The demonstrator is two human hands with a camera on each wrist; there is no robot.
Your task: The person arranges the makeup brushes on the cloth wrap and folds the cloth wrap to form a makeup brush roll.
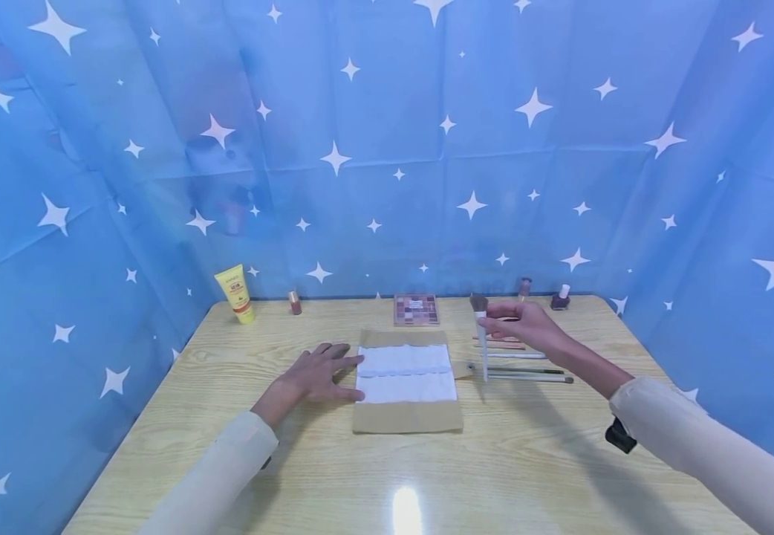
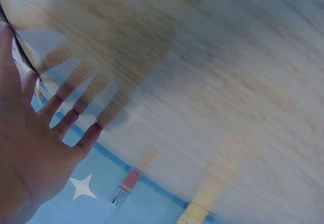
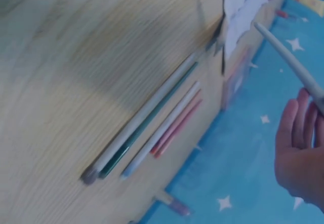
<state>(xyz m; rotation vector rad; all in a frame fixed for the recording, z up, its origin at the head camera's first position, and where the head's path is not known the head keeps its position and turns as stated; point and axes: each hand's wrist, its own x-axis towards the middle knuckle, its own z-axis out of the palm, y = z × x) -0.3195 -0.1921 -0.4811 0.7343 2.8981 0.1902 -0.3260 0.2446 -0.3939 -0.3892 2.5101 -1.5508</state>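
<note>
My right hand pinches a makeup brush and holds it nearly upright, dark bristles up, beside an unfolded tan cloth roll. In the right wrist view, the pale handle of that brush points toward the roll's white lining. Fingers spread, my left hand touches the left side of the roll. Right of the roll lie a slim brush, a dark green stick, a pale stick and two reddish pencils, side by side. A cord with a small fastener sticks out from the roll's right edge.
Along the back of the wooden table stand a yellow tube, a small red bottle and a dark nail polish bottle. An eyeshadow palette lies behind the roll. Blue star-patterned curtains surround the table.
</note>
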